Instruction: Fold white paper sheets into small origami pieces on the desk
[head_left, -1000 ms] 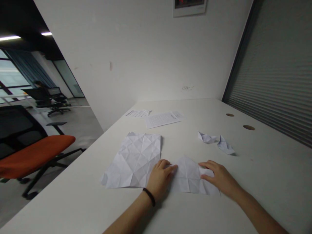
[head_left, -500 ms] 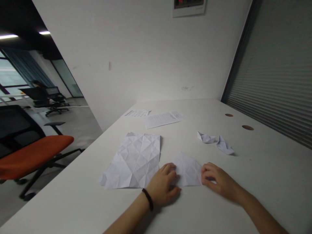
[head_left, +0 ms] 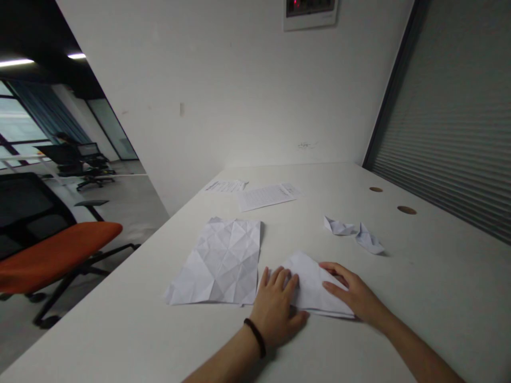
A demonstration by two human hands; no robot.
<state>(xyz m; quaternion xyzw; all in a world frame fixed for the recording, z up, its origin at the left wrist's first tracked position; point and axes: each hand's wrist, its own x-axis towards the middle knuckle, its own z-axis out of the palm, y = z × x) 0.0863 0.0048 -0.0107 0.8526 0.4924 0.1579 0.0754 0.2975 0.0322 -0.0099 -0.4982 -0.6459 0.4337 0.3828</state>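
Observation:
A folded white paper (head_left: 313,284) lies on the white table (head_left: 419,287) in front of me. My left hand (head_left: 277,308), with a dark band on its wrist, lies flat with fingers spread on the paper's left part. My right hand (head_left: 355,295) rests flat on the paper's right edge, fingers stretched out toward the left. Neither hand grips the paper; both press it down.
A creased, unfolded white sheet (head_left: 219,260) lies left of my hands. Two small folded paper pieces (head_left: 355,234) sit farther right. Printed sheets (head_left: 265,196) lie near the wall. An orange office chair (head_left: 56,250) stands left of the table. Two round holes (head_left: 406,210) mark the tabletop.
The paper between my hands has become a narrower, pointed shape. My left hand went from curled at the edge to flat on top, and my right hand stretched out over the right side.

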